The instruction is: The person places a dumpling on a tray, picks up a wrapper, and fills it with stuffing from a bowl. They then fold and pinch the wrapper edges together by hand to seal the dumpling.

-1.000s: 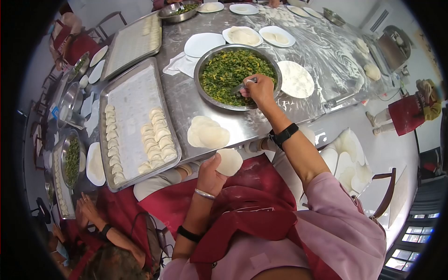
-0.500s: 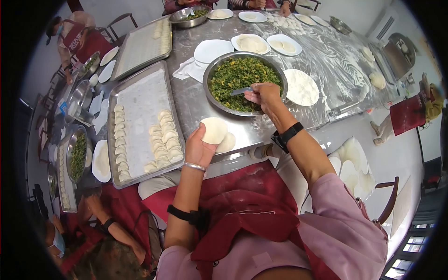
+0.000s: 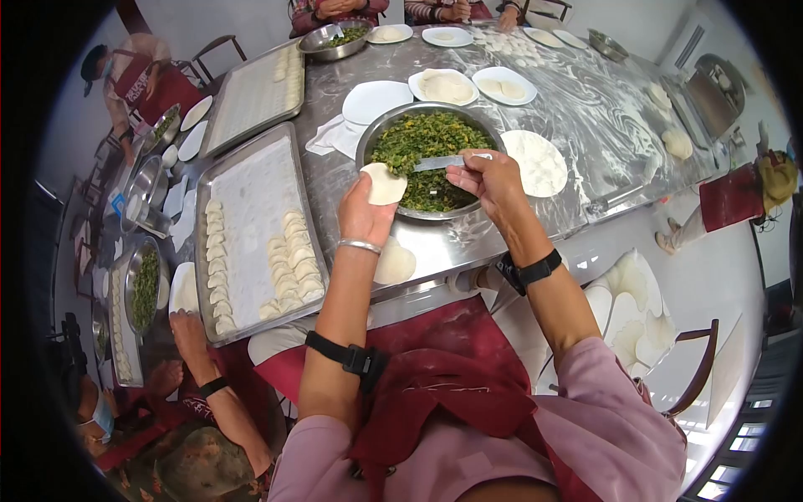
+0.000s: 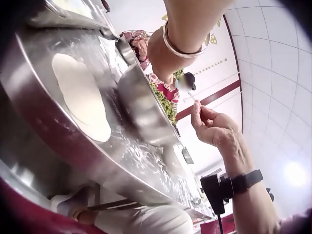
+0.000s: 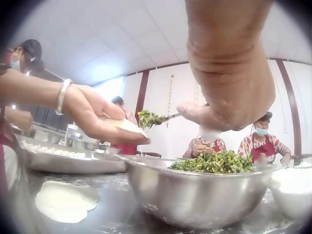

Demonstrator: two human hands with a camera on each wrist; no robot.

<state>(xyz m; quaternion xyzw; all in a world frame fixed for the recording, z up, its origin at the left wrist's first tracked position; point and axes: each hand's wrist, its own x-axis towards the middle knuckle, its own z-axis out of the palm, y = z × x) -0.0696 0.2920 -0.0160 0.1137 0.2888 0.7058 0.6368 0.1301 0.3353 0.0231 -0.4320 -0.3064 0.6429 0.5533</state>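
Observation:
My left hand (image 3: 365, 213) cradles a round dumpling wrapper (image 3: 383, 184) at the near left rim of the steel bowl (image 3: 493, 125) of chopped green filling (image 3: 422, 138). My right hand (image 3: 485, 180) pinches a flat metal spatula (image 3: 443, 162) held level over the bowl, its blade pointing at the wrapper. In the right wrist view the spatula tip carries a clump of filling (image 5: 148, 118) just above the wrapper (image 5: 124, 126) on my left hand (image 5: 97, 119). A small stack of wrappers (image 3: 393, 263) lies on the table below my left wrist, and it also shows as the wrappers (image 4: 80, 97) in the left wrist view.
A steel tray (image 3: 251, 176) with rows of folded dumplings stands left of the bowl, with a second tray (image 3: 251, 96) behind it. White plates (image 3: 376, 100) and a floured dough round (image 3: 535, 163) surround the bowl. Other people sit around the table. A neighbour's hand (image 3: 188, 326) rests at the tray's near corner.
My left hand has lifted the wrapper from near my lap up to the bowl's rim. My right hand has raised the spatula out of the filling toward the wrapper.

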